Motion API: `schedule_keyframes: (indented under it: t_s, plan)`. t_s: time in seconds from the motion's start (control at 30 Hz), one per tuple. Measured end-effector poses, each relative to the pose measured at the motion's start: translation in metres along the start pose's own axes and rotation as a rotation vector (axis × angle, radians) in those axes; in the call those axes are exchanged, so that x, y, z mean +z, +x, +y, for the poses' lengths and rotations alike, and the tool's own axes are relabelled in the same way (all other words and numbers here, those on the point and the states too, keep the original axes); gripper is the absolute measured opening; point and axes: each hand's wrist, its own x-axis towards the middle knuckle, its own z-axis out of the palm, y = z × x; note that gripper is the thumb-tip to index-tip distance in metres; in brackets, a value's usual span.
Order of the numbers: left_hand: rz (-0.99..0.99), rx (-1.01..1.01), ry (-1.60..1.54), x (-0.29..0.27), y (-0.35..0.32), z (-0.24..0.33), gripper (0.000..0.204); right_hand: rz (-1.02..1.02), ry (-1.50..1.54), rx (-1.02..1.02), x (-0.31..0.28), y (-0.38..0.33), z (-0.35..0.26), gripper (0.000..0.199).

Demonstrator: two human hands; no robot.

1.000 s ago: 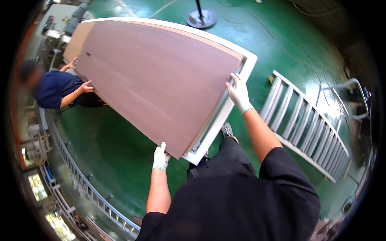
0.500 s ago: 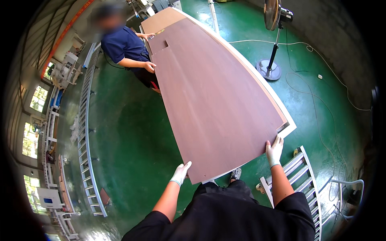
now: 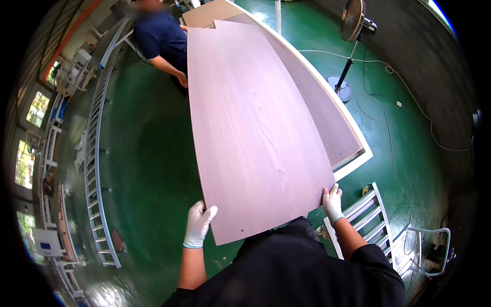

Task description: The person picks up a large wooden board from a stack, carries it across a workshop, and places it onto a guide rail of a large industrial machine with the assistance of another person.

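A long pinkish wood-grain panel, with a small hole near its close left corner, is held between my two white-gloved hands. My left hand grips its left edge close to that corner, thumb on top. At the near right corner, my right hand is closed round the edge. Beneath and to the right, a second mauve-brown panel lies inside a pale-edged door frame. Fingers under both edges are hidden from view. A co-worker in a dark blue shirt stands at the far left end, one hand beside the panel's edge.
A roller conveyor section stands right of my legs, and a long conveyor runs along the left. A pedestal fan stands at the far right. Cables trail over the green floor.
The upper panel has been raised and shifted left off the lower one, exposing more of the lower panel and frame. My hands have moved left with it.
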Motion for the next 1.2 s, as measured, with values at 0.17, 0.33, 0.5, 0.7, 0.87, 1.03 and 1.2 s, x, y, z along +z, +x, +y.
schedule_keyframes:
  t_s: [0.17,0.33,0.5,0.7,0.87,1.03,1.2]
  plan:
    - [0.073,0.302,-0.114,0.049,-0.008,0.086,0.059,-0.572,-0.063,-0.002,-0.058,-0.013,-0.05,0.073]
    - [-0.225,0.536,-0.244,0.158,0.023,0.123,0.047,-0.448,-0.033,-0.633,-0.115,0.004,-0.1,0.053]
    - [-0.455,1.28,-0.026,0.3,0.06,0.14,0.059,-0.408,1.448,-0.45,-0.245,0.011,-0.164,0.06]
    - [-0.281,0.574,0.473,0.375,0.075,-0.063,0.075,-0.905,1.625,-0.25,-0.436,0.116,-0.103,0.078]
    - [-0.385,0.332,0.784,0.353,0.047,-0.169,0.082,-0.499,0.844,-0.187,-0.474,0.121,-0.062,0.062]
    - [-0.151,0.24,1.038,0.297,0.025,-0.181,0.082,-0.537,0.777,0.145,-0.394,0.15,0.005,0.033]
    - [-0.029,0.188,1.332,0.225,0.019,-0.193,0.078,-0.45,0.879,0.291,-0.254,0.135,0.084,0.041]
